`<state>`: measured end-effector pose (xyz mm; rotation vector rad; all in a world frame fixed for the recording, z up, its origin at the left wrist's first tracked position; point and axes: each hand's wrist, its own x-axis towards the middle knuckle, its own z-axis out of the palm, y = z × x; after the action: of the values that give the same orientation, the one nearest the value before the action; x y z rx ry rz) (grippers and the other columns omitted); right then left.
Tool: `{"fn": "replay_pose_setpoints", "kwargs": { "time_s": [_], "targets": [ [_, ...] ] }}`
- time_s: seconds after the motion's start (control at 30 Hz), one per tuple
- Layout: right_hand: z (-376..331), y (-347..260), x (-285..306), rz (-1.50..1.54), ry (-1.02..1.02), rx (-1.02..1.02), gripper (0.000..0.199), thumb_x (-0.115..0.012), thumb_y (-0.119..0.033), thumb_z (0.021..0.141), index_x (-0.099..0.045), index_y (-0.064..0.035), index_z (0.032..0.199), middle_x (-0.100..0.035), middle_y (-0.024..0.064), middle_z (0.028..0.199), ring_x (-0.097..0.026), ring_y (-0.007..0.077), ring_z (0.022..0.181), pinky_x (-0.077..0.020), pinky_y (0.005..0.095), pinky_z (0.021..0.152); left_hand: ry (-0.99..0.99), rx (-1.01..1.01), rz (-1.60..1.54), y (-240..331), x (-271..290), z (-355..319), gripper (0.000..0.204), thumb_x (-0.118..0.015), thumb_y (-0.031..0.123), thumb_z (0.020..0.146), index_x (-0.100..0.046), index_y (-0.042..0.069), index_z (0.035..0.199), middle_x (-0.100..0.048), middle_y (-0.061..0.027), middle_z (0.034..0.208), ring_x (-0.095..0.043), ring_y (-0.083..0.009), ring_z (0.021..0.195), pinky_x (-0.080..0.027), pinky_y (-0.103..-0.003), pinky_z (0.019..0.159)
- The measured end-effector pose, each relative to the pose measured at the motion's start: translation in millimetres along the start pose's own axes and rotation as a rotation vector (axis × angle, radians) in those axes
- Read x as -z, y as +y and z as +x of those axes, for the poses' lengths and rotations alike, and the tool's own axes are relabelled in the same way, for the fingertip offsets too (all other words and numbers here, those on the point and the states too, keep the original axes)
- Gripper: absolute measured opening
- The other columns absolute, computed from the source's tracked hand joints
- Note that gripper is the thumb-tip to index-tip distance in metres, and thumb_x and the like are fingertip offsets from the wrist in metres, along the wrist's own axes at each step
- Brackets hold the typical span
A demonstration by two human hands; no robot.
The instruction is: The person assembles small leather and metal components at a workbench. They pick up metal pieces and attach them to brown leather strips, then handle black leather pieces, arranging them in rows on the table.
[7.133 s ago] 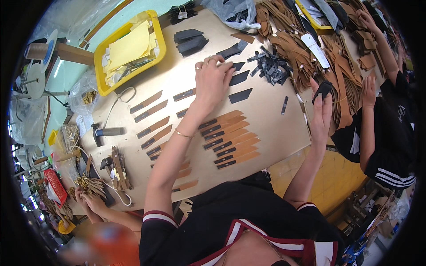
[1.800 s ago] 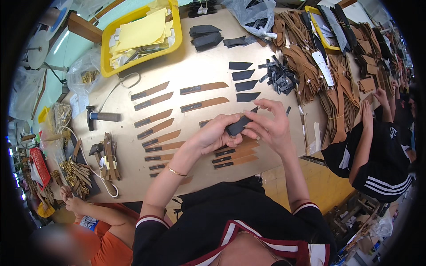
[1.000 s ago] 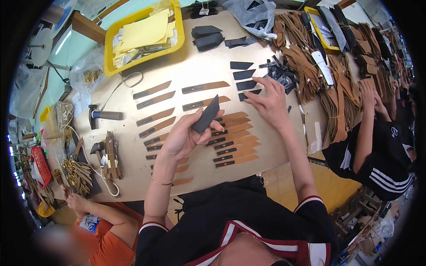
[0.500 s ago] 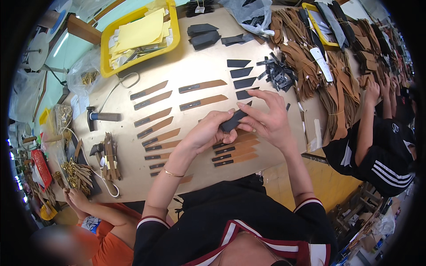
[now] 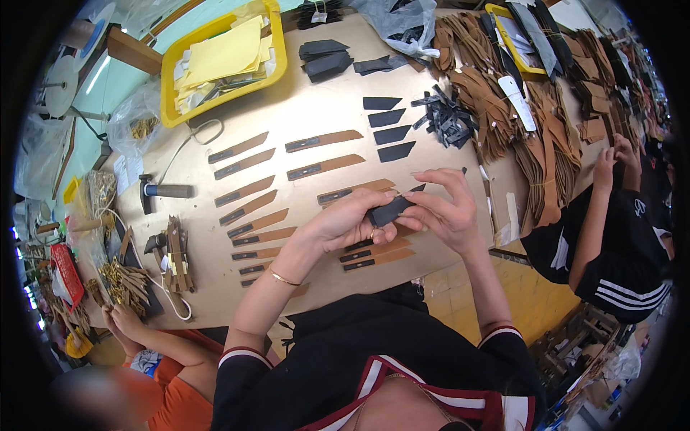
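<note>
Black, flat and pointed at one end: the dark leather piece (image 5: 389, 212) sits pinched between my two hands, just above the near middle of the worktop (image 5: 302, 118).

Left hand (image 5: 347, 223): fingers curled together, clamped on the lower end of the piece; a thin gold bangle (image 5: 284, 278) circles the wrist.

Right hand (image 5: 443, 208): fingertips closed on the upper end of the same piece, palm turned down.

Worktop: pale tan board, matte, smooth.

Brown straps (image 5: 248, 190): long narrow tan strips, each slanted at one end with a dark patch at the other, laid in loose rows left of and under my hands.

Black cut pieces (image 5: 392, 133): four flat slanted shapes in a column, beyond my hands.

Small black offcuts (image 5: 449, 122): a jumbled heap just right of that column.

Dark folded stack (image 5: 325, 59): thicker black pieces piled at the far side.

Yellow tray (image 5: 277, 50): plastic, rectangular, holding pale yellow sheets.

Tan leather bundles (image 5: 503, 115): fringed, heaped along the right side.

Hammer (image 5: 162, 191): dark metal head, lying flat at the left.

Brass fittings (image 5: 118, 276): a shiny tangle near the left edge, beside another person's hand (image 5: 122, 320).

Second co-worker's hands (image 5: 614, 154): at the right edge, on the leather there.
</note>
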<state>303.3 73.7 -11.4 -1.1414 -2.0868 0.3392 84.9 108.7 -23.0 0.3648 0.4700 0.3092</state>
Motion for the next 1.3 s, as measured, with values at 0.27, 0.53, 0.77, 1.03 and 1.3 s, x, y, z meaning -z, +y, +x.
{"fn": "replay_pose_setpoints", "kwargs": {
  "time_s": [0.27, 0.53, 0.77, 1.03, 1.3],
  "targets": [
    [-9, -13, 10, 0.031, 0.044, -0.116, 0.027, -0.083, -0.012, 0.067, -0.071, -0.0117, 0.092, -0.064, 0.0053, 0.116, -0.059, 0.0273, 0.102, -0.0450, 0.0389, 0.087, 0.067, 0.035, 0.264, 10, -24, -3, 0.046, -0.036, 0.029, 0.107, -0.062, -0.009, 0.111, -0.070, -0.0184, 0.107, -0.063, -0.0125, 0.068, -0.053, -0.021, 0.059],
    [-20, -19, 14, -0.051, 0.189, -0.061, 0.034, -0.086, -0.016, 0.064, -0.073, -0.0144, 0.095, -0.067, 0.0046, 0.110, -0.060, 0.0232, 0.097, -0.0452, 0.0351, 0.082, 0.001, 0.044, 0.357, 14, -36, -2, 0.052, -0.038, 0.034, 0.106, -0.066, -0.010, 0.107, -0.072, -0.0162, 0.097, -0.062, -0.0119, 0.060, -0.053, -0.021, 0.058],
    [-23, -26, 16, -0.062, 0.226, -0.085, 0.035, -0.087, -0.016, 0.064, -0.073, -0.0150, 0.096, -0.067, 0.0038, 0.111, -0.060, 0.0233, 0.096, -0.0465, 0.0358, 0.082, 0.060, 0.009, 0.338, 11, -48, -5, 0.051, -0.038, 0.035, 0.106, -0.064, -0.009, 0.110, -0.071, -0.0151, 0.100, -0.063, -0.0124, 0.061, -0.052, -0.022, 0.057],
    [-15, -30, 22, -0.035, 0.048, -0.159, 0.027, -0.083, -0.013, 0.065, -0.068, -0.0102, 0.087, -0.063, 0.0061, 0.119, -0.057, 0.0279, 0.103, -0.0458, 0.0388, 0.085, 0.080, -0.013, 0.517, 7, -47, -7, 0.052, -0.039, 0.037, 0.107, -0.067, -0.007, 0.109, -0.071, -0.0123, 0.083, -0.061, -0.0106, 0.060, -0.050, -0.021, 0.058],
    [-20, -28, 17, -0.213, 0.162, 0.045, 0.029, -0.083, -0.012, 0.060, -0.074, -0.0132, 0.088, -0.065, 0.0020, 0.103, -0.056, 0.0213, 0.091, -0.0461, 0.0328, 0.073, 0.022, 0.008, 0.228, -2, -27, -1, 0.046, -0.043, 0.034, 0.106, -0.064, -0.006, 0.113, -0.069, -0.0164, 0.109, -0.067, -0.0140, 0.074, -0.055, -0.022, 0.060]
  ]
}}
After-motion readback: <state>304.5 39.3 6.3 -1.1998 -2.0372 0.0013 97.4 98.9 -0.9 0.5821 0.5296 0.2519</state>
